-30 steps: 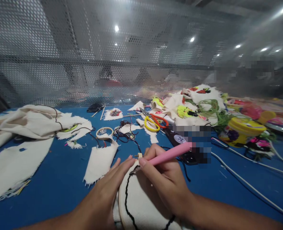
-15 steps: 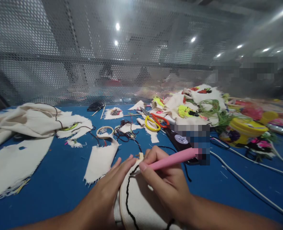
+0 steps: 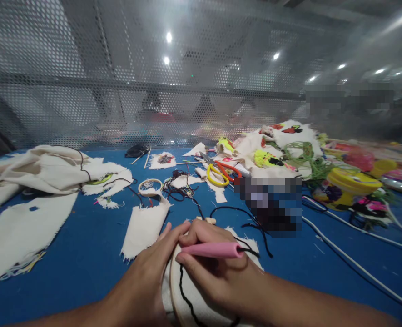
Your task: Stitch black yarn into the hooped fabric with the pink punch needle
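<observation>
My right hand (image 3: 226,277) pinches the pink handle of a punch needle (image 3: 214,250) low over the cloth; its tip is hidden behind my fingers. Black yarn (image 3: 250,250) trails out of the handle's rear end. My left hand (image 3: 148,263) grips the left side of a wooden embroidery hoop (image 3: 173,288), fingers along the rim. Stretched in the hoop is white cloth (image 3: 202,302), with a line of black yarn stitching (image 3: 186,297) running down near its left edge. Frayed cloth (image 3: 251,243) sticks out beyond the hoop on the right.
Scissors (image 3: 217,175) with yellow and orange handles lie behind the hoop, by tangled dark yarn (image 3: 178,186). White cloth (image 3: 40,175) is heaped on the left. A yellow tub (image 3: 349,181) and white cables (image 3: 350,263) are on the right of the blue table (image 3: 95,247).
The punch needle has gone down and left towards the hoop's left edge; its handle now lies flatter, its rear end showing the yarn. More frayed cloth shows right of the hoop.
</observation>
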Motion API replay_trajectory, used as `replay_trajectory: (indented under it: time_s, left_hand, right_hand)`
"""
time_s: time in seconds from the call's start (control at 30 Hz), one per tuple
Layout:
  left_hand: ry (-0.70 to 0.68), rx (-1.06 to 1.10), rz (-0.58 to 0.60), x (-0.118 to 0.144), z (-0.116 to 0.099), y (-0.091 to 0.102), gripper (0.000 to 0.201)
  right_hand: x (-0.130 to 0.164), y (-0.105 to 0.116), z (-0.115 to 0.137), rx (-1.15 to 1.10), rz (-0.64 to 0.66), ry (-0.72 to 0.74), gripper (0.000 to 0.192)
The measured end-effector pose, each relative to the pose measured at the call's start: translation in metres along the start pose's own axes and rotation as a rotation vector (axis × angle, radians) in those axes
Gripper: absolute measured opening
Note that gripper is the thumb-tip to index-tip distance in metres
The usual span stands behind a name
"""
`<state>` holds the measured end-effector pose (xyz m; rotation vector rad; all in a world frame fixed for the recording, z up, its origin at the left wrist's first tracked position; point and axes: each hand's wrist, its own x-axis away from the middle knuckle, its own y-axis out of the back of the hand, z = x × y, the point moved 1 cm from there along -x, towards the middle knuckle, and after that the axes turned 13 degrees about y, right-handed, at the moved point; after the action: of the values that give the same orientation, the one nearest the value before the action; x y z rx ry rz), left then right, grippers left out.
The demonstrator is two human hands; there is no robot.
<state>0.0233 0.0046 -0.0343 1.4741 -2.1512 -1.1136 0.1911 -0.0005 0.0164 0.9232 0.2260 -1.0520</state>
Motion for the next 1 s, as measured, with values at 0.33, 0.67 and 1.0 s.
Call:
replay_trajectory:
  time_s: [0.33, 0.67, 1.0]
  left_hand:
    - [0.045, -0.013, 0.037, 0.002, 0.002, 0.000, 0.105]
    - [0.072, -0.026, 0.069, 0.008, -0.025, 0.020, 0.098]
    - [0.024, -0.019, 0.021, 0.008, -0.029, 0.018, 0.091]
  right_hand:
    - [0.004, 0.002, 0.000, -0.304, -0.332, -0.108, 0.026]
    - [0.004, 0.003, 0.003, -0.322, -0.446, 0.002, 0.022]
    - [0.007, 0.001, 0.000, -0.288, -0.346, -0.027, 0.017]
